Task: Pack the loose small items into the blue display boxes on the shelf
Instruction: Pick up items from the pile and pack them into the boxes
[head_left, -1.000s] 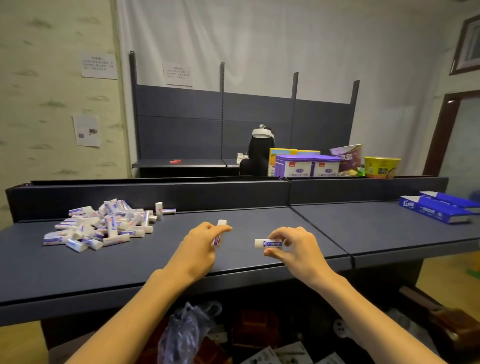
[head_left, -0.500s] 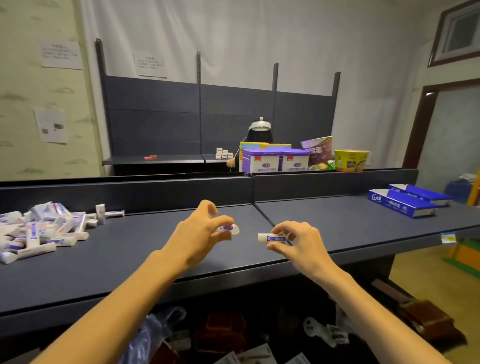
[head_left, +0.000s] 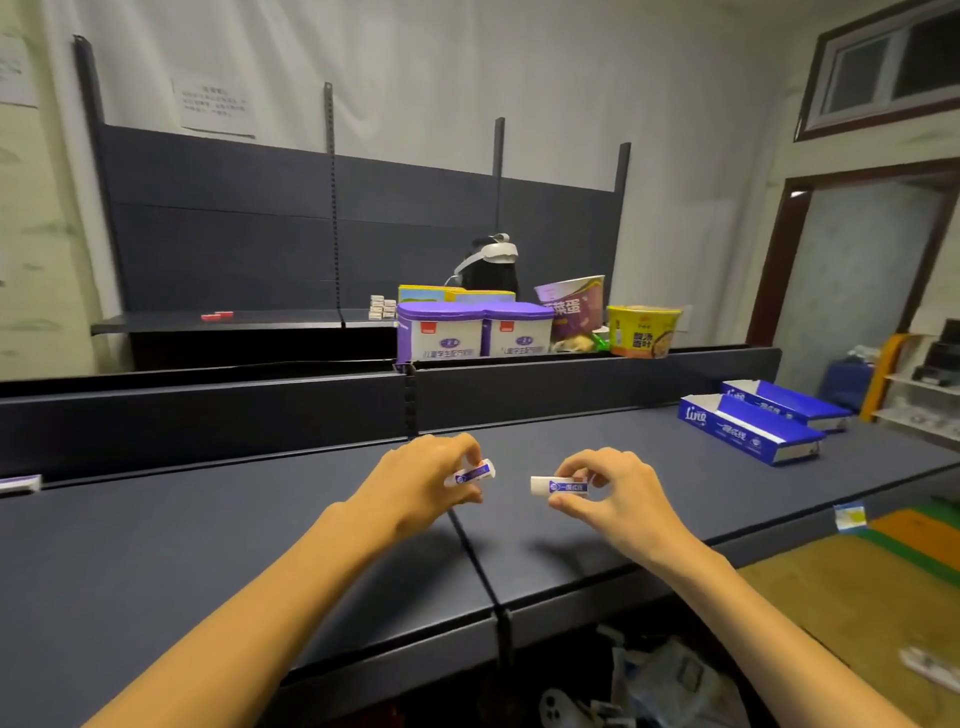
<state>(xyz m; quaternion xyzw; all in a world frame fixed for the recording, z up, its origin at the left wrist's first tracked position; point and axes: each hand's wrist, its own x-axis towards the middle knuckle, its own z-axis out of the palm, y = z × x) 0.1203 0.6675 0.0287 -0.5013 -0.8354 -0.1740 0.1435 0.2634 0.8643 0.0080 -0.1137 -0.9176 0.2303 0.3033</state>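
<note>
- Erasers, two of them, small white blocks in blue-and-white paper sleeves, are held above the front of the dark blue shelf (head_left: 208, 561), one in each hand.
- The left hand (head_left: 415, 486) pinches the left eraser (head_left: 474, 473) between curled fingers and thumb; its free end tilts up toward the right.
- The right hand (head_left: 613, 499) pinches the right eraser (head_left: 558, 486) the same way, lying roughly level, with its bare white end pointing left.
- The two erasers are near each other, their ends apart, on either side of the seam between two shelf panels.
- At the far left edge, one more loose eraser (head_left: 21, 483) lies on the shelf against the low back wall.
- Farther right on the same shelf sit two blue display boxes side by side: the nearer box (head_left: 748, 428) and the farther box (head_left: 789, 402), both long, open at the top, well apart from the hands.
- Behind the shelf's back wall stand two purple-lidded tubs (head_left: 472, 332), a purple snack cup (head_left: 574, 306) and a yellow noodle bowl (head_left: 644, 330).
- Beyond them, a dark rear shelving unit (head_left: 234, 234) carries a small red item (head_left: 217, 315) and a stack of tiny white packets (head_left: 382, 306).
- A dark-framed doorway (head_left: 852, 270) shows on the right.
</note>
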